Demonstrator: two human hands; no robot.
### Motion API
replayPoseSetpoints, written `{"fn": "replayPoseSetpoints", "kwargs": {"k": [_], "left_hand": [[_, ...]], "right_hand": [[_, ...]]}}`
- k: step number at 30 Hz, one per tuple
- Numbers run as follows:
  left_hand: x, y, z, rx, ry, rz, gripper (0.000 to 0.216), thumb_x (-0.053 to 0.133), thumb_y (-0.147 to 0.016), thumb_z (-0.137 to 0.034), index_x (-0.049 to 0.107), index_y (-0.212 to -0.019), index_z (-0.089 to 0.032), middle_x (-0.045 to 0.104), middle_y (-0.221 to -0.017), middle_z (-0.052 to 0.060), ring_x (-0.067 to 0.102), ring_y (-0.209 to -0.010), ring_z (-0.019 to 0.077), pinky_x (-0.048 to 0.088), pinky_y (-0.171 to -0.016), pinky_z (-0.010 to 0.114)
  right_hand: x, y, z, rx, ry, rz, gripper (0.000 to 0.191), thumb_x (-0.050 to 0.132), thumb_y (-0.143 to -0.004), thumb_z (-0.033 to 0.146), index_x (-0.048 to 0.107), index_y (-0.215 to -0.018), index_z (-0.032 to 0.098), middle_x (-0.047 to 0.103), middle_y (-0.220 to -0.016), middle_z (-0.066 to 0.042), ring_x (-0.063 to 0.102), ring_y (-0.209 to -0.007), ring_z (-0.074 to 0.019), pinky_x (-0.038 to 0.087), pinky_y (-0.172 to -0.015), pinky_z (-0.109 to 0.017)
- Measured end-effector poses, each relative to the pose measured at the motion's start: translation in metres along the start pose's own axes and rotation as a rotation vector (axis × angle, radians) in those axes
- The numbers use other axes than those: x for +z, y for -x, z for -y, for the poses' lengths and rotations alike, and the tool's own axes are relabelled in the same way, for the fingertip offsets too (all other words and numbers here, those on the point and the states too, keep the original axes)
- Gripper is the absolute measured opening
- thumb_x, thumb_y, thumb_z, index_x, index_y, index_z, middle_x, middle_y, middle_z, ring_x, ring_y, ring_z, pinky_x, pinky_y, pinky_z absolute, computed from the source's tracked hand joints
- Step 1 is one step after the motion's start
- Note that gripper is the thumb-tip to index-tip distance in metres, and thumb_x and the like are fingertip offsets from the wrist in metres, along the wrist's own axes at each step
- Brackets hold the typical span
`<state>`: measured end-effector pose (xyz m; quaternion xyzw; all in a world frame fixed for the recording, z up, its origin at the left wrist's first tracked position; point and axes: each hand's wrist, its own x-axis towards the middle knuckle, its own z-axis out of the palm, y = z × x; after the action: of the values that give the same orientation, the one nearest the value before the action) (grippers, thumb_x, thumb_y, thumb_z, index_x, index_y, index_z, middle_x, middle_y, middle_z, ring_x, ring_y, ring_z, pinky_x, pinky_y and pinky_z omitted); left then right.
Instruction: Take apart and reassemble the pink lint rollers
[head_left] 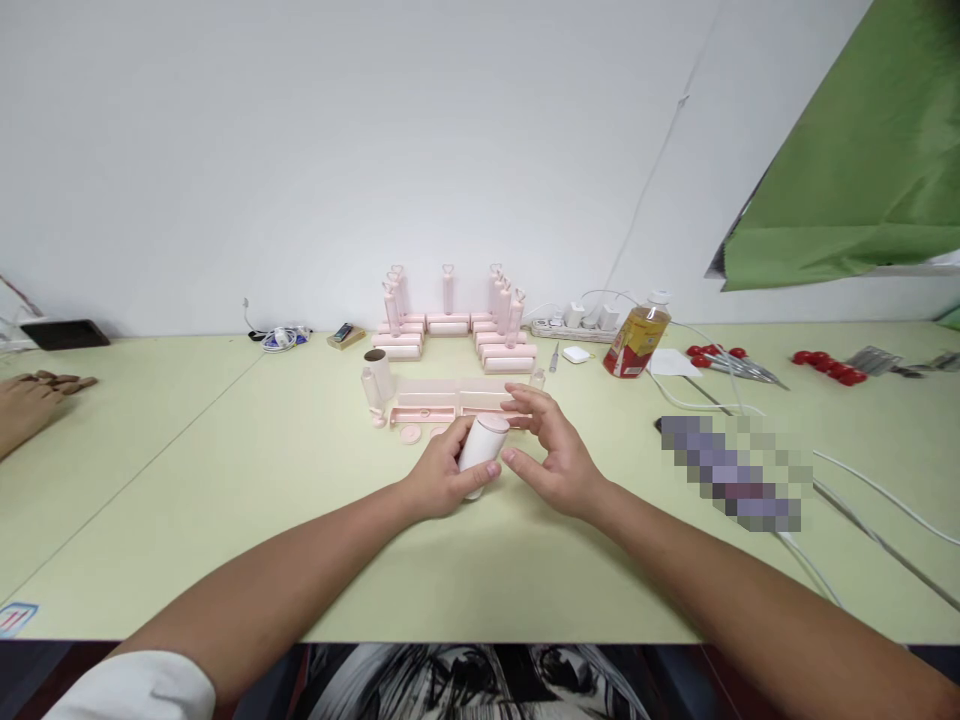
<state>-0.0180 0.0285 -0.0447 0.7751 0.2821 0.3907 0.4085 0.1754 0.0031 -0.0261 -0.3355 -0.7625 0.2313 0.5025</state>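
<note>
My left hand point(439, 480) is wrapped round a white roller cylinder with a pink end cap point(484, 448), held tilted just above the pale green table point(225, 480). My right hand point(553, 452) hovers right beside the cylinder's top, fingers spread and slightly curled, holding nothing. Directly behind the hands lie flat pink plastic parts point(450, 402), small pink discs point(411, 434) and another white roll standing upright point(377, 374).
Stacked pink rollers and upright pink handles point(450, 325) stand at the back. A bottle of yellow liquid point(636, 340), a power strip point(577, 325), red-handled tools point(724, 360), cables and a blurred patch lie at right. Another person's hand point(34, 400) rests at far left.
</note>
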Motion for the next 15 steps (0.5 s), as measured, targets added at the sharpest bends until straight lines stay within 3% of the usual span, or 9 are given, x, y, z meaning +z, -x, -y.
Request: {"fn": "replayPoseSetpoints", "kwargs": {"k": [4,9,12,14,15], "left_hand": [[-0.0001,-0.0004,-0.0021,-0.017,-0.010,-0.013,0.055,0.061,-0.082,-0.048,0.049,-0.127,-0.018,0.061,-0.113,0.008,0.056,-0.094,0.0223,0.045,-0.079,0.033],[-0.0007,-0.0004,-0.0017,-0.046,-0.007,-0.014,0.056,0.062,-0.080,-0.050,0.049,-0.124,-0.017,0.061,-0.110,0.008,0.056,-0.093,0.0220,0.046,-0.078,0.032],[-0.0008,-0.0002,0.0002,-0.054,-0.044,0.003,0.057,0.063,-0.080,-0.049,0.049,-0.125,-0.018,0.060,-0.106,0.006,0.055,-0.087,0.0199,0.045,-0.074,0.030],[-0.0008,0.0000,0.0009,-0.052,-0.067,0.017,0.057,0.064,-0.080,-0.048,0.049,-0.125,-0.018,0.060,-0.105,0.006,0.055,-0.086,0.0194,0.045,-0.073,0.030],[-0.0008,0.0002,0.0010,-0.052,-0.073,0.024,0.057,0.063,-0.080,-0.048,0.049,-0.125,-0.018,0.061,-0.104,0.006,0.055,-0.085,0.0193,0.045,-0.072,0.030]], "right_hand": [[0.0019,0.0002,0.0020,-0.044,0.067,-0.021,0.070,0.063,-0.083,0.026,0.027,-0.142,0.036,0.027,-0.147,-0.010,0.047,-0.120,-0.0268,0.049,-0.094,-0.048],[0.0035,0.0001,0.0056,-0.106,0.097,-0.202,0.056,0.061,-0.080,0.021,0.038,-0.129,0.033,0.038,-0.119,-0.008,0.050,-0.086,-0.0195,0.053,-0.069,-0.038],[0.0005,-0.0013,0.0070,-0.129,0.093,-0.267,0.054,0.061,-0.079,0.019,0.038,-0.127,0.032,0.037,-0.118,-0.008,0.049,-0.079,-0.0166,0.050,-0.064,-0.035],[-0.0026,-0.0026,0.0070,-0.100,0.107,-0.231,0.054,0.061,-0.079,0.019,0.038,-0.127,0.031,0.039,-0.118,-0.008,0.048,-0.076,-0.0154,0.049,-0.063,-0.033],[-0.0041,-0.0032,0.0066,-0.071,0.117,-0.148,0.053,0.062,-0.080,0.020,0.039,-0.127,0.031,0.043,-0.115,-0.007,0.049,-0.074,-0.0145,0.049,-0.062,-0.032]]}}
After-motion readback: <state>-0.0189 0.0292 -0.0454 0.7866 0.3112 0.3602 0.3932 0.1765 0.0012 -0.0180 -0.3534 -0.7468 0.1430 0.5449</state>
